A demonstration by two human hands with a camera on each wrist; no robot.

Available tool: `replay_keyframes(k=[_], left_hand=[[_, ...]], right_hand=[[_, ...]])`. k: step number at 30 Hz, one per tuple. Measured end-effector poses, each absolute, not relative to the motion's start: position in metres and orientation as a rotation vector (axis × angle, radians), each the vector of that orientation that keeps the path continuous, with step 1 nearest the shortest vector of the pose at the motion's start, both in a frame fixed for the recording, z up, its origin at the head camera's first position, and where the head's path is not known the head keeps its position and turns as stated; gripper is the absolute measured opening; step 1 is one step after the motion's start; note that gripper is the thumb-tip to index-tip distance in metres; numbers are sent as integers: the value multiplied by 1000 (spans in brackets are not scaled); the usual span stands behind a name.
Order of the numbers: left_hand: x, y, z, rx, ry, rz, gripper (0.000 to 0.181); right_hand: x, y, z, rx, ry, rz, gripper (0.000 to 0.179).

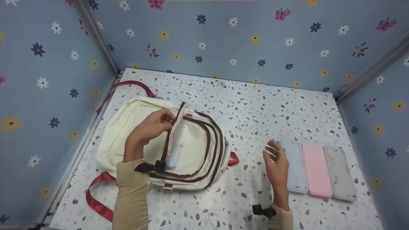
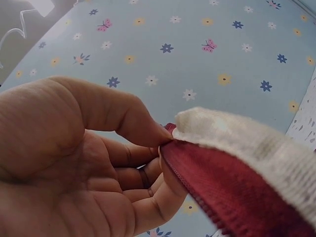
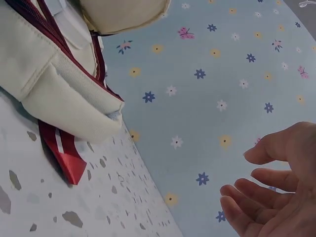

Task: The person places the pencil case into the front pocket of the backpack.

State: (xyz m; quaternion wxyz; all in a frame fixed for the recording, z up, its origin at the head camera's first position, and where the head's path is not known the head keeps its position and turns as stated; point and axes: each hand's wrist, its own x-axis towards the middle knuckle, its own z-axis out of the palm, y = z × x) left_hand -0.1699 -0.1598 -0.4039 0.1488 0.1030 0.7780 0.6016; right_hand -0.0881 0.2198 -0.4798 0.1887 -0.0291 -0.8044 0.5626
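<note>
A cream backpack (image 1: 124, 127) with dark red zips lies on the table, its front pocket open. My left hand (image 1: 148, 129) pinches the lifted edge of the pocket flap (image 1: 179, 116). In the left wrist view, thumb and fingers hold the flap's red zipper tape (image 2: 222, 177). Inside the pocket lies a pale, rounded case (image 1: 174, 156), partly hidden by the flap. My right hand (image 1: 278, 167) hovers with relaxed fingers and holds nothing, beside a pale blue case (image 1: 296, 169). The right wrist view also shows this hand (image 3: 271, 192) free of any object.
A pink case (image 1: 317, 171) and a grey case (image 1: 340, 174) lie side by side, right of the pale blue one. Red straps (image 1: 97, 204) spread from the backpack's left side. Blue flowered panels (image 1: 223, 38) enclose the speckled table (image 1: 255, 111).
</note>
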Motion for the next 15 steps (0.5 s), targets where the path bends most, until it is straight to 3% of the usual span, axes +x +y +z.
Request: replay_keyframes(k=[15], left_hand=[[-160,-156,-379,267,2200,1699,27]], right_hand=[[-75,277,-517,-482,-2293,1502,47]])
